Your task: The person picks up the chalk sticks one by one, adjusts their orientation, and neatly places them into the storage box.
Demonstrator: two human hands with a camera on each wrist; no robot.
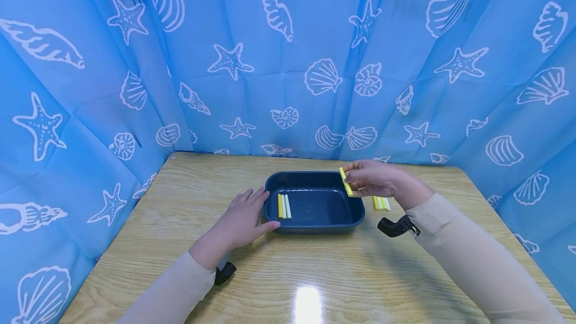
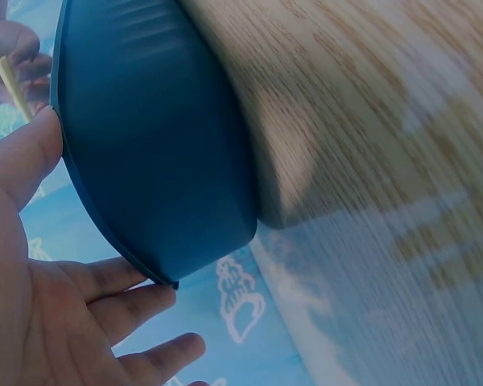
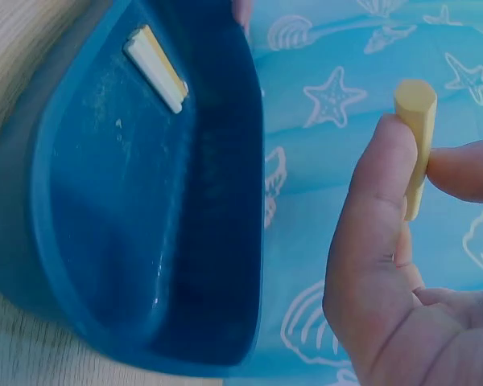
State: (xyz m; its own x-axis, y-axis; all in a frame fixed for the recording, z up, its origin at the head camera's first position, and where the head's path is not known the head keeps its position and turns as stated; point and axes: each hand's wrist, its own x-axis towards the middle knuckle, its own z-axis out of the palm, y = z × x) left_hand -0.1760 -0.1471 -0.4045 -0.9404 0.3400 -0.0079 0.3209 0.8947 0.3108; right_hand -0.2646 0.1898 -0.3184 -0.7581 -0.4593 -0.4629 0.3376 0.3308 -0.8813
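Observation:
Pinched between the thumb and fingers of my right hand (image 1: 372,179) is a yellow chalk stick (image 1: 346,182), held above the right end of a dark blue tub (image 1: 315,230). The right wrist view shows the thumb and a fingertip on opposite sides of the chalk, its blunt end up. My left hand (image 1: 243,218) rests at the tub's left end, fingers extended; in the left wrist view its thumb (image 2: 42,149) and fingertips touch the rim. Inside the tub, on the left, one yellow chalk (image 1: 280,206) lies side by side with two white chalks (image 1: 287,207).
Right of the tub, partly behind my right hand, lies a small group of yellow and white chalks (image 1: 381,203) on the wooden table (image 1: 193,184). A blue curtain (image 1: 279,94) with shells and starfish hangs behind and along the sides. Both wrists wear black straps.

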